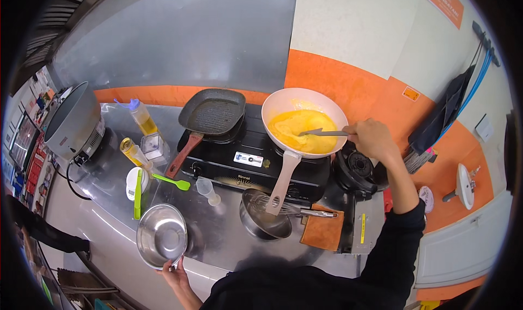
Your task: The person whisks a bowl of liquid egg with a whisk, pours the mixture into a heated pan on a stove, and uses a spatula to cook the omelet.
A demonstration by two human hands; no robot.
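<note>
My right hand [371, 141] grips a grey spatula [327, 133], its blade dipped into yellow beaten egg [300, 126]. The egg looks partly liquid and spreads across a light pink frying pan [282, 99] on the right burner of a black Rinnai gas stove [220, 169]. Down at the counter's front edge, my left hand [175, 274] holds the rim of a stainless steel bowl [157, 232], whose inside shows no food. The pan's beige handle [282, 183] points toward me, over a second steel bowl [255, 216] with a whisk [286, 209] resting in it.
A square grill pan [212, 109] occupies the left burner. Left of it are an oil bottle [144, 120], a clear container [153, 146], a kitchen scale [131, 191], green spatulas [179, 183] and a plastic cup [206, 191]. A brown cloth [322, 230] lies at right. Another person's leg [45, 228] shows far left.
</note>
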